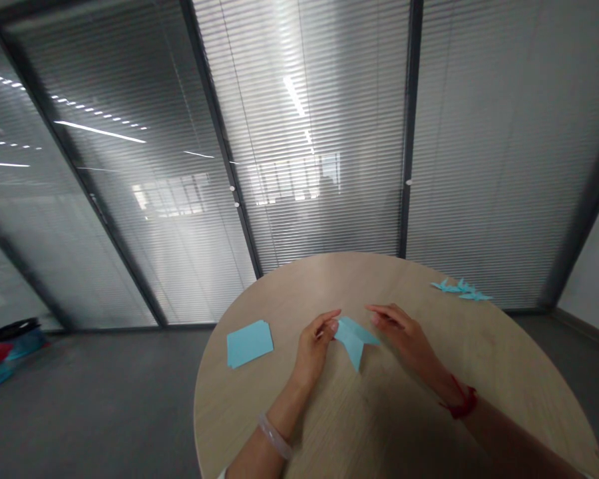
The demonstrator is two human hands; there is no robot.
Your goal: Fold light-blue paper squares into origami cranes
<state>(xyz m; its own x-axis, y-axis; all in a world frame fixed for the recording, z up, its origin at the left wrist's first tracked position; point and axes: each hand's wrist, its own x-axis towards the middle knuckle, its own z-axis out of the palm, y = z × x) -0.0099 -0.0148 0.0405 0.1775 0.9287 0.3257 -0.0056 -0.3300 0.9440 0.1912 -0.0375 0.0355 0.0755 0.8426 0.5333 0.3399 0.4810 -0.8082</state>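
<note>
A light-blue sheet of folded paper [353,340] is held above the middle of the round table, its two flaps spread into points. My left hand [315,342] pinches its left edge between thumb and fingers. Just right of the paper, my right hand [402,332] is apart from it, thumb and fingers parted with nothing visible between them. To the left of my left hand lies a stack of light-blue paper sheets [250,344]. Several small folded blue paper pieces [462,290] with pointed ends sit together near the table's far right edge.
The round wooden table [329,279] stands close to a glass partition [319,133] with blinds and dark frames. On the floor at the far left are bins or bags [10,352] in black, red and blue. A white wall [592,266] rises on the right.
</note>
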